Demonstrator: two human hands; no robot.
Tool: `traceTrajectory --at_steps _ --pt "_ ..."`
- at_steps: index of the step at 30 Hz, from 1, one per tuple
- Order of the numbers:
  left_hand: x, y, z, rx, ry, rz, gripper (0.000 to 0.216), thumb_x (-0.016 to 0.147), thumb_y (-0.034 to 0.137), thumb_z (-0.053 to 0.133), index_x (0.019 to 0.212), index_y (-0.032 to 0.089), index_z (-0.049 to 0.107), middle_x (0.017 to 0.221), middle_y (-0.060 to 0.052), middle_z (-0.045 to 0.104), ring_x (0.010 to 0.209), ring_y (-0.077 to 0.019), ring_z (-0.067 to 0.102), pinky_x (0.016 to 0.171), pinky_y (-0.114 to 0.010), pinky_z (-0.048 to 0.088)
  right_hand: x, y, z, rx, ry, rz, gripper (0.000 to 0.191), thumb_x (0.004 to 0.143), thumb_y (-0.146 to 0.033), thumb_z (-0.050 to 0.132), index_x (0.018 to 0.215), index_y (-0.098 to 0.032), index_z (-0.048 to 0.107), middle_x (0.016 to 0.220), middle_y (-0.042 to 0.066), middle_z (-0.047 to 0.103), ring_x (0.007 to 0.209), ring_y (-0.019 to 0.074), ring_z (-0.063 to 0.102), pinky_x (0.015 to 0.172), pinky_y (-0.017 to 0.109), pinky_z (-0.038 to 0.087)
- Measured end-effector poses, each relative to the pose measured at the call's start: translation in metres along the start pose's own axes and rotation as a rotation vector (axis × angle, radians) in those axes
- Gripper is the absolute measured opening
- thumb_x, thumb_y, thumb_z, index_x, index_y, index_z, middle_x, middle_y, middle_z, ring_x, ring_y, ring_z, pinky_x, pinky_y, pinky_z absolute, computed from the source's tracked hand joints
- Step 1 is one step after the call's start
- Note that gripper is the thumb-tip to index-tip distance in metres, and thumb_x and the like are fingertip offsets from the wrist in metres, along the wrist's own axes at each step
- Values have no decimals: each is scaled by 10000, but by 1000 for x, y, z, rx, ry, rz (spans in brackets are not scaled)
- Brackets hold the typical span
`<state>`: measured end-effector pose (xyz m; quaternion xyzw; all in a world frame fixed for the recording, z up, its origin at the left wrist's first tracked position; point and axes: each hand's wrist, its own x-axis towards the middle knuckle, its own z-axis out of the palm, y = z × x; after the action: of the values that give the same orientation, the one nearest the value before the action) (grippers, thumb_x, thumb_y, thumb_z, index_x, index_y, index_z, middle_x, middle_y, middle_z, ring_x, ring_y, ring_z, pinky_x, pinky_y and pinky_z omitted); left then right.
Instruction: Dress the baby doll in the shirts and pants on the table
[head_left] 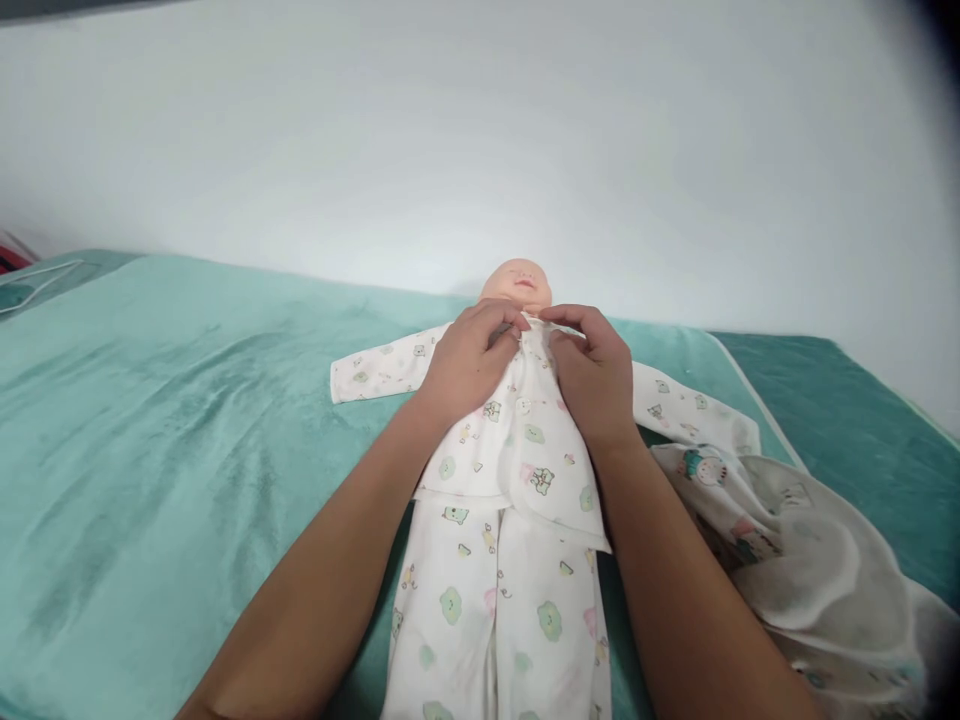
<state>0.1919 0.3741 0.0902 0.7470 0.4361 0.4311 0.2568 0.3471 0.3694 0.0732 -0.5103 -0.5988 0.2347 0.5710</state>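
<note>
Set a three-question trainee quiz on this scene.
1. True or false: the left hand and right hand both grip the printed top at the neck of the doll.
2. Where does the crumpled cloth lie? A) beside the right forearm B) over the doll's head C) under the left hand
3. Fill in: the doll lies on a ____ blanket.
Key: 1 true; 2 A; 3 teal.
</note>
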Motion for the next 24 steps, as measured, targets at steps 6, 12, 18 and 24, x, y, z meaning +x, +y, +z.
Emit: traceTrajectory --at_steps 6,12,18,24 --pt "-19 5 -3 0 72 -27 207 929 225 470 1038 254 643 1284 -11 662 1182 -200 596 1035 -391 476 -25 -16 -2 -43 -20 -52 219 859 -199 491 932 -252 691 1048 22 720 1042 229 633 989 423 468" --pt "-43 7 -7 -13 88 -6 260 944 216 470 1111 236 668 1346 -26 638 1300 -167 522 1154 -363 383 -53 -16 -3 -8 34 -78 217 899 -224 502 940 -239 714 1186 47 700 1172 220 604 1083 440 416" --pt "-56 6 -11 42 28 4 338 992 276 424 1248 272 644 1455 -12 560 1384 -158 446 1206 -381 330 -63 -19 -6 -35 -2 -74 258 921 -241 496 1016 -271 734 1282 40 665 1262 219 560 1133 466 388" --pt "-53 5 -11 105 -14 1 362 1009 321 406 1307 297 611 1495 -1 518 1414 -166 407 1215 -392 320 -53 -19 -4 17 43 -20 219 889 -233 545 1017 -263 721 1189 40 702 1167 230 615 1067 454 450"
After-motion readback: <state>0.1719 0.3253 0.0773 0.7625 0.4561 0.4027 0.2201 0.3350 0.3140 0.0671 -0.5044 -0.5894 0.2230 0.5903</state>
